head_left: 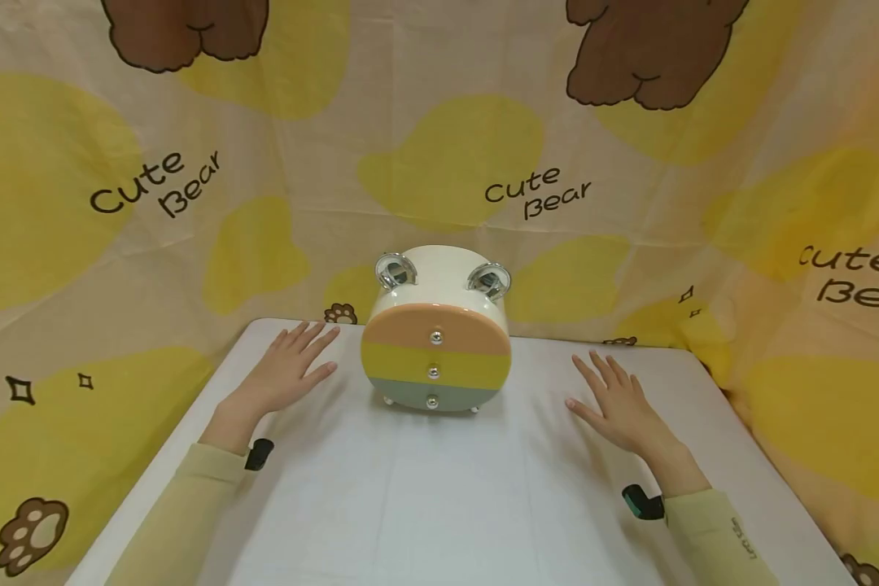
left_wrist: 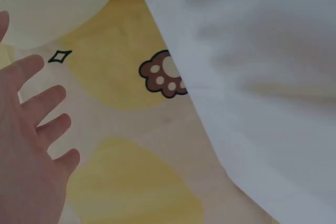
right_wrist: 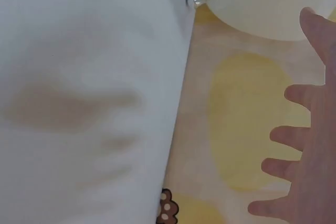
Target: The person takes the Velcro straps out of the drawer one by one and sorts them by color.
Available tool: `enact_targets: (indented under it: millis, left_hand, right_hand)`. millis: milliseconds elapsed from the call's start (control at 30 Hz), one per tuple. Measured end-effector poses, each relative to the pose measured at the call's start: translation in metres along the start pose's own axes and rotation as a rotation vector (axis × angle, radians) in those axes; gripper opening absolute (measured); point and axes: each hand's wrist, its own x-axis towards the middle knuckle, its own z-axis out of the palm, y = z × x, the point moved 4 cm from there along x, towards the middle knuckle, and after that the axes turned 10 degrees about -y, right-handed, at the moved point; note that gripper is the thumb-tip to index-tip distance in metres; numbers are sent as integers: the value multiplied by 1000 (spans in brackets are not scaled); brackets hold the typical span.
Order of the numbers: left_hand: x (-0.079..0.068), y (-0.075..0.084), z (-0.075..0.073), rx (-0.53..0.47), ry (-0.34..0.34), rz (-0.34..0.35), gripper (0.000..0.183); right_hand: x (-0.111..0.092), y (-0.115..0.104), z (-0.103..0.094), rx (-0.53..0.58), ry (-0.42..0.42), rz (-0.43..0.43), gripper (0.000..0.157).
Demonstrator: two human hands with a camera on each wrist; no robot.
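Note:
A small rounded drawer box [head_left: 435,325] stands on the white table, its oval front striped orange, yellow and grey-green. Each stripe carries a silver knob [head_left: 434,372], and two shiny round ears sit on the cream top. To its left, my left hand [head_left: 287,376] hovers with fingers spread, apart from the box. My right hand [head_left: 618,411] is held likewise on the other side, palm down and fingers apart. Neither hand holds anything. In the wrist views, part of the cream body [left_wrist: 68,9] shows beyond the left hand, and the body's side [right_wrist: 257,3] shows near the right thumb.
The white table [head_left: 454,496] has its back edge just behind the box. A patterned cloth [head_left: 439,163] with bears and yellow patches hangs behind and along both sides. Dark straps [head_left: 260,454] are on the wrists below the hands.

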Motion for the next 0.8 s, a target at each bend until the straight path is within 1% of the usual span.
enact_targets:
  millis: [267,433,600,733,800]
  left_hand:
    - [6,2,-17,-71,30,36,63]
    - [9,6,-27,-130,30,31,62]
    - [13,6,-32,-163,29,25,61]
    - [17,7,-37,-206,35,29,61]
    - [19,8,-40,-235,40,37,60]
  right_hand:
    - [-1,-9,-13,19,30,-49,79]
    - [-2,-18,-22,50,42,-66,81]
    - [-2,-31,-30,97,60,-95,83]
    - [-3,-42,-39,127,95,-128,83]
    - [-4,-48,-43,134,128,-139,82]
